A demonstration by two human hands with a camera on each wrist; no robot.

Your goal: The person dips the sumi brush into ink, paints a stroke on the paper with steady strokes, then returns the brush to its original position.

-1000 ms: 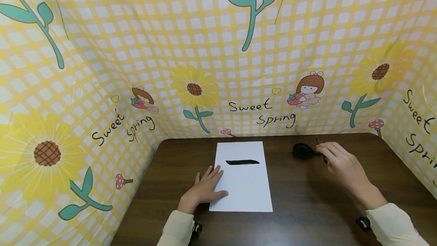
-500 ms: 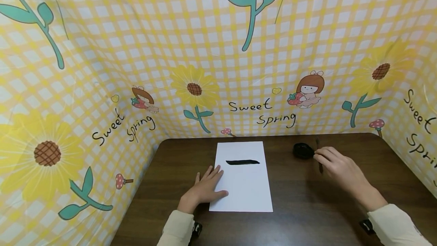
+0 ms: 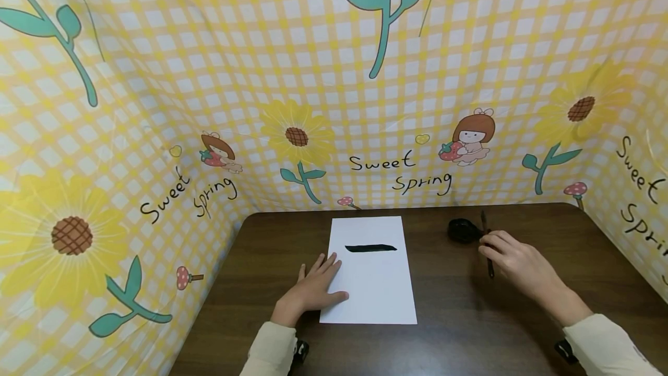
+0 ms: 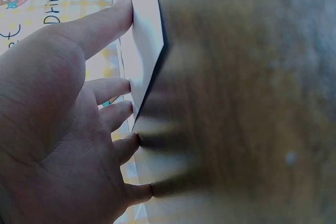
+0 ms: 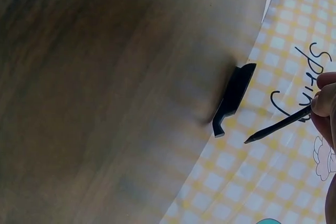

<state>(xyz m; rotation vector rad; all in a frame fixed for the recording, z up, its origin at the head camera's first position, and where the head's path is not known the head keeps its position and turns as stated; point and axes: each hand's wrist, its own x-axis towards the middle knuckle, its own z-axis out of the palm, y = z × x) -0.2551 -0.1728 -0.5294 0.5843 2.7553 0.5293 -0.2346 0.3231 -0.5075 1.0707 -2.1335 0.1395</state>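
A white sheet of paper (image 3: 373, 289) with one broad black stroke (image 3: 370, 248) across its upper half lies on the table. My left hand (image 3: 312, 289) rests with spread fingers on the paper's left edge; the left wrist view has the fingertips along that edge. My right hand (image 3: 514, 257) pinches a slim dark brush (image 5: 281, 126) between thumb and fingers. The brush's tapered lower end points down toward the table. Just left of that hand sits a black ink dish (image 3: 462, 230) with a short handle, seen side-on as a black dish (image 5: 236, 92) in the right wrist view.
The dark wooden table (image 3: 449, 329) has rounded far corners. Yellow checked cloth (image 3: 334, 103) printed with sunflowers and lettering walls in its back and sides. Black bands (image 3: 565, 351) are at both wrists below the light sleeves (image 3: 605, 341).
My right hand has drawn back slightly from the dish's handle toward me. The brush has swung from a slant to nearly straight, with more of its lower end showing. The left hand stays put.
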